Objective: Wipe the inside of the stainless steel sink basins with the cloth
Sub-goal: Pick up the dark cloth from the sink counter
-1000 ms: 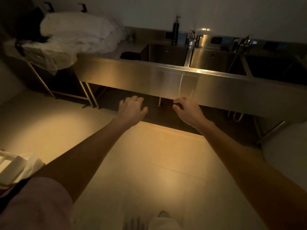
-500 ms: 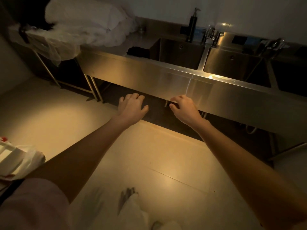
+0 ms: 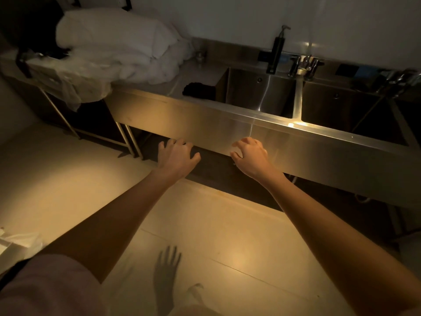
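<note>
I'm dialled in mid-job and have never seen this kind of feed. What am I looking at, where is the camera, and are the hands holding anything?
There is no machine here: a camera worn on a person's head looks forward and down. Two bare arms reach toward a long stainless steel sink unit. The left hand and right hand hang in front of it with loosely curled fingers, holding nothing. A dark crumpled cloth lies on the drainboard beside the left basin. A pile of white towels sits further left, and a black pump dispenser stands behind.
</note>
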A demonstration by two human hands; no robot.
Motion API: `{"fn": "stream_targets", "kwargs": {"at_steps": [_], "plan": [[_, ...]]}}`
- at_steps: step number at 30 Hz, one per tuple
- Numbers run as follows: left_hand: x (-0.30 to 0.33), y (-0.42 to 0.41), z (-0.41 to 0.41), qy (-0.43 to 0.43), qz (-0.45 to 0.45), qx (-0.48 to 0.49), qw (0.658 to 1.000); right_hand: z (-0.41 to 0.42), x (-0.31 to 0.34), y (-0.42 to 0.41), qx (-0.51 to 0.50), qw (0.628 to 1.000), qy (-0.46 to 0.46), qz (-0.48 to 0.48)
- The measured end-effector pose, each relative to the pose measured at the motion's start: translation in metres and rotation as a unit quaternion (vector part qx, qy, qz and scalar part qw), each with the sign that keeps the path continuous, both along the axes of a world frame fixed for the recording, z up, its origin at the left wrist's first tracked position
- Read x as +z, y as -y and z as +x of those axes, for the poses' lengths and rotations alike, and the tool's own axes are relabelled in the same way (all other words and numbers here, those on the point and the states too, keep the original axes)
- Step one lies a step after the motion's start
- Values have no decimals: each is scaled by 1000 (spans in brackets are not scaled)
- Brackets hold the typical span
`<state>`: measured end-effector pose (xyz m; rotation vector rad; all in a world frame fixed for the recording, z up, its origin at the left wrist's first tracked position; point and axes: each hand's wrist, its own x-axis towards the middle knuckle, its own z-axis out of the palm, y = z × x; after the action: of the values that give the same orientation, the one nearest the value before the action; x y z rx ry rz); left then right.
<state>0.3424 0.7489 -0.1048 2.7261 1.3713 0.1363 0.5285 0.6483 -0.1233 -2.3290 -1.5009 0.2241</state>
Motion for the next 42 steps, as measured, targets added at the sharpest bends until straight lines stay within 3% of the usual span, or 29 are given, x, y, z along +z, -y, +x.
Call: {"fn": "stream_targets", "kwargs": {"at_steps": [16, 25, 32, 42], "plan": [[-44, -106, 27, -12, -29, -24, 999, 11, -42, -106, -32, 998, 12, -58], [-53, -176, 97, -20, -58, -8, 998, 82, -54, -183, -17, 996, 1, -83], [-43, -228, 159, 7, -32, 2, 999, 136, -43, -252, 7, 997, -15, -73], [-65, -282, 179, -7, -59, 17, 998, 162, -58, -311, 32, 994, -74, -76]]}}
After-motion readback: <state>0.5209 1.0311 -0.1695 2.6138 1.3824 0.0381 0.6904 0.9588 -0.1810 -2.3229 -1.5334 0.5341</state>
